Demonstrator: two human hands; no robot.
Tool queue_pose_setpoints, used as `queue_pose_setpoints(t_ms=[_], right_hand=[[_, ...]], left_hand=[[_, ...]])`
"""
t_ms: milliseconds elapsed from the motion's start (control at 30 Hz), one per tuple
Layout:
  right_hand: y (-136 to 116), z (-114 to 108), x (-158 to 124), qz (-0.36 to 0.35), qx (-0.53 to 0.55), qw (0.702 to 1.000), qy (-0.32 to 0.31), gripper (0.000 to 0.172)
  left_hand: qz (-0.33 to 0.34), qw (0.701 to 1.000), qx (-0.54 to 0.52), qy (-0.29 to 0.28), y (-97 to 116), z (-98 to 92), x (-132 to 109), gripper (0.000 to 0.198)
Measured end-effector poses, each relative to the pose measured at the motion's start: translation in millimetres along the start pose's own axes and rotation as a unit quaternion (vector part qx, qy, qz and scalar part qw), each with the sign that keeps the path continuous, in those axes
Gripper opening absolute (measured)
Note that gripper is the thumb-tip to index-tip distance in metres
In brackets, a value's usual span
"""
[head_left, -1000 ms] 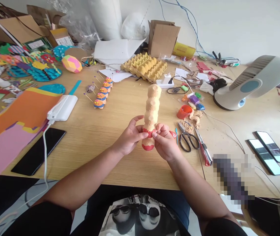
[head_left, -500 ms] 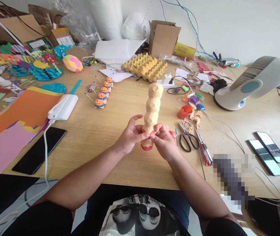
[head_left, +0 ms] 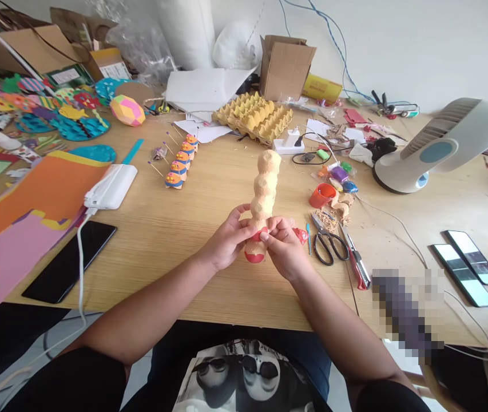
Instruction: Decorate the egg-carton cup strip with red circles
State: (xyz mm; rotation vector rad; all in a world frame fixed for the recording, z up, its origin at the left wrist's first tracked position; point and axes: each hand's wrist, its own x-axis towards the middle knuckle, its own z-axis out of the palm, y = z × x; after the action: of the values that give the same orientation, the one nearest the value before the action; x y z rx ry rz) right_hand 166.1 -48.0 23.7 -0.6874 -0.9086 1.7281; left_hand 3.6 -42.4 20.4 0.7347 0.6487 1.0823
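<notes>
Between both hands I hold a tan, bumpy strip [head_left: 265, 186] made of rounded humps in a row, like a piece of egg carton. It points away from me, raised over the table. Red clay [head_left: 254, 257] covers part of its near end, and a second red patch [head_left: 261, 234] lies on the hump above. My left hand [head_left: 229, 240] grips the left side, thumb by the upper red patch. My right hand [head_left: 285, 246] presses that patch with its thumb from the right. Just behind my right hand sits a red clay lump in plastic [head_left: 300, 235].
To the right lie scissors [head_left: 329, 240], a utility knife [head_left: 357, 263], a red cup [head_left: 322, 195] and clay packets [head_left: 338, 173]. A fan [head_left: 436, 137] stands farther right. Painted carton caterpillar [head_left: 178, 167], power bank [head_left: 110, 187] and phone [head_left: 70, 260] lie left; egg trays [head_left: 252, 117] behind.
The strip has tipped slightly, its far end now lower and a little left. More of the upper red patch shows as my left thumb has drawn back a bit.
</notes>
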Motion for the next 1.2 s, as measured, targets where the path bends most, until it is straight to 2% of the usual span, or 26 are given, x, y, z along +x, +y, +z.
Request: queue_pose_setpoints(t_ms=[133,300,600,900,1200], right_hand=[[-4.8,0.1,-0.9,0.009,0.028,1.000,0.007,0.039],[-8.1,-2.6,-1.3,0.026,0.036,0.999,0.003,0.038],[-5.6,-2.5,-0.1,0.022,0.041,0.999,0.016,0.036],[-5.4,-4.2,0.3,0.018,0.031,0.999,0.024,0.038],[-4.6,-3.8,0.5,0.014,0.015,1.000,0.022,0.038]], left_hand=[[-0.010,0.999,-0.036,-0.017,3.5,-3.2,0.4,0.055],[0.002,1.000,0.002,-0.018,4.9,-5.1,-0.5,0.058],[0.041,0.998,0.043,-0.016,4.3,2.7,-4.0,0.066],[0.017,0.999,0.023,-0.015,5.1,-0.5,-3.0,0.063],[0.029,0.999,0.033,-0.005,3.3,1.6,-1.6,0.063]])
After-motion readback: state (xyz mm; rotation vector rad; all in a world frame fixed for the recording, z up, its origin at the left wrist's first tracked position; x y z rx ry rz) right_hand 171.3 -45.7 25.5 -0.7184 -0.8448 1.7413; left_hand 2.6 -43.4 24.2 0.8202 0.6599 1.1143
